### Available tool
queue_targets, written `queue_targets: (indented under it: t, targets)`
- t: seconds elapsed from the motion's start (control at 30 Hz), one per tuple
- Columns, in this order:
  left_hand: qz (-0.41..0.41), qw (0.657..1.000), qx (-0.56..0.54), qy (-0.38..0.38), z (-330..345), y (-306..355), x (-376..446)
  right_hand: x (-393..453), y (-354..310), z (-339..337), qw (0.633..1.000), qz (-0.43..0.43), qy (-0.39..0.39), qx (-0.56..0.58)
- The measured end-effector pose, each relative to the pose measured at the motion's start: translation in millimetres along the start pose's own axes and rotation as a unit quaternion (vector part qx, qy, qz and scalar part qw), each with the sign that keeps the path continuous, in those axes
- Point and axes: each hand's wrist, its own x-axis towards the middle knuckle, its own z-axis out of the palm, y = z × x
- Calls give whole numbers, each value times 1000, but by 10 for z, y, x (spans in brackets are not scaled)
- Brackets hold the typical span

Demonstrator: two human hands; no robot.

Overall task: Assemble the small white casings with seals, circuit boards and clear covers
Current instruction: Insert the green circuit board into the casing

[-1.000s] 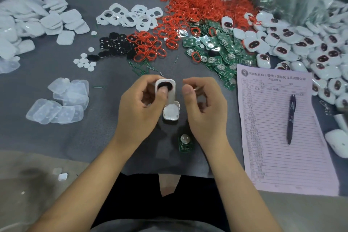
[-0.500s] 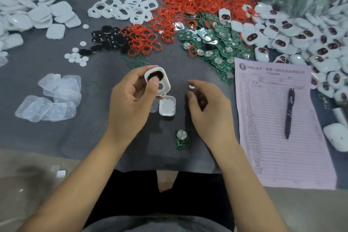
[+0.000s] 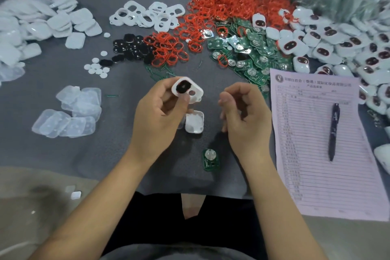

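White casing front (image 3: 187, 90), black insert seated in one opening, pinched by the left hand (image 3: 157, 115) above the bench (image 3: 118, 154). It has tilted further face-up since a second ago. The right hand (image 3: 242, 116) has drawn away from it; fingers loosely curled, apparently holding nothing. Judged stage: insert fitted. The casing back (image 3: 194, 122) lies below, touching neither hand; a lone circuit board (image 3: 211, 159) waits nearer the person. Red seals (image 3: 171, 49) are heaped beyond.
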Motion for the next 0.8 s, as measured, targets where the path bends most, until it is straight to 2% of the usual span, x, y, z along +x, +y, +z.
queue_targets:
  t: [0.13, 0.23, 0.4, 0.57, 0.67, 0.8]
  targets:
    - [-15, 999, -32, 27, 19, 3, -13, -6, -38, 19, 990, 75, -27, 115]
    - [-24, 999, -46, 14, 27, 30, -27, 17, -54, -44, 978, 116, -33, 172]
    - [-39, 999, -38, -6, 41, 58, -43, -20, -76, -47, 976, 95, -38, 190]
    - [-31, 999, -5, -23, 35, 61, -56, -23, -97, -39, 985, 78, -40, 145]
    - [-33, 998, 40, -38, 34, 52, -66, -50, -95, -23, 993, 39, -26, 107]
    - [-38, 996, 52, -55, 43, 69, -60, -82, -120, 7, 983, 64, -38, 168]
